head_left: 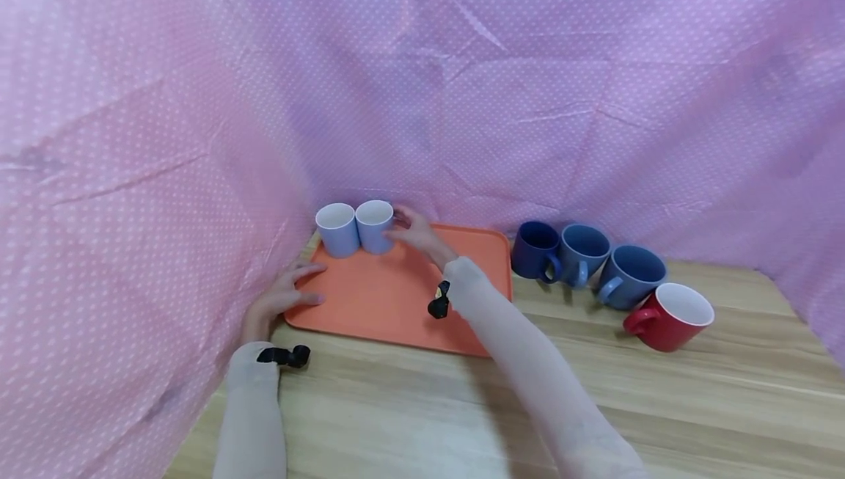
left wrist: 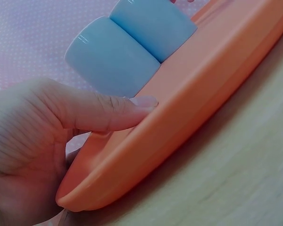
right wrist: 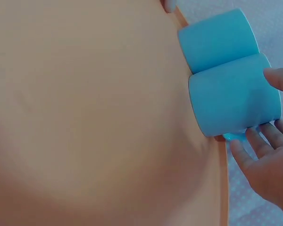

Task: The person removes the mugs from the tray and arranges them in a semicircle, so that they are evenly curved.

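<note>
Two light blue mugs with white insides stand side by side at the back left of an orange tray. My right hand is at the right side of the right-hand mug. Its fingers are spread and nearly straight beside this mug, with the thumb in front; contact is hard to tell. The other mug touches it on the left. My left hand rests over the tray's left edge, its thumb extended along the inside of the rim. Its other fingers are mostly hidden in the left wrist view.
Right of the tray stand a dark blue mug, two grey-blue mugs and a red mug with a white inside. Pink dotted cloth hangs behind and left of the wooden table.
</note>
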A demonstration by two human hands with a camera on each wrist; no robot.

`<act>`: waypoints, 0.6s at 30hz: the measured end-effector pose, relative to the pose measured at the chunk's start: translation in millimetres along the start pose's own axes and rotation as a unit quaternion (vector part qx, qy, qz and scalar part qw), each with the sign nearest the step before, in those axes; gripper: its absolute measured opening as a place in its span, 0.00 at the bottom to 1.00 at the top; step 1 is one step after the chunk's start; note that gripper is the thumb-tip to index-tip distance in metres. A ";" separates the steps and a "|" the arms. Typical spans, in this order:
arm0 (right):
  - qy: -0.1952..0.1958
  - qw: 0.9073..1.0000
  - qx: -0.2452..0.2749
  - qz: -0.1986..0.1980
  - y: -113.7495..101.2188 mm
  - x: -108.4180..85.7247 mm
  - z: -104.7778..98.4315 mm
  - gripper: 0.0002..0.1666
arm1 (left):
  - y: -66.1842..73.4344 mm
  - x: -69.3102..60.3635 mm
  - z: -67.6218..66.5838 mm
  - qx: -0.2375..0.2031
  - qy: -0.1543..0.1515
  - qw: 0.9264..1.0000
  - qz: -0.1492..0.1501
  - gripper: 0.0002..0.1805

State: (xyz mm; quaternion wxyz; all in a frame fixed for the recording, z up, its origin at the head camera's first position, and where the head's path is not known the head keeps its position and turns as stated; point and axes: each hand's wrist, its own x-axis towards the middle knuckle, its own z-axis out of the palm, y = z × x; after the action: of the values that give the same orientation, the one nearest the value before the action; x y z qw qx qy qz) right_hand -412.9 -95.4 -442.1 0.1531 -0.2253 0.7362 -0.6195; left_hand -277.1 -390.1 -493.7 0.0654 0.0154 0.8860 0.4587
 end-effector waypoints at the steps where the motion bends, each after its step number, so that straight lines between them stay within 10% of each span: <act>1: 0.002 1.000 -0.003 -0.004 1.1 -0.9 -0.4 0.42 | 0.5 1.0 0.3 0.000 -0.001 1.000 -0.002 0.41; 18: 0.034 0.999 -0.003 -0.026 12.0 6.3 -6.0 0.41 | -1.4 5.8 -1.0 0.004 0.001 1.000 0.014 0.40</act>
State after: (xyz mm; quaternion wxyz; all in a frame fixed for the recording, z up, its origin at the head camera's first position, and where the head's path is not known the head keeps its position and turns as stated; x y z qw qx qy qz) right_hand -423.1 -92.0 -452.4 0.1107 -0.2236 0.7369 -0.6283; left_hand -282.9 -391.2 -494.8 0.0583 0.0272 0.8876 0.4560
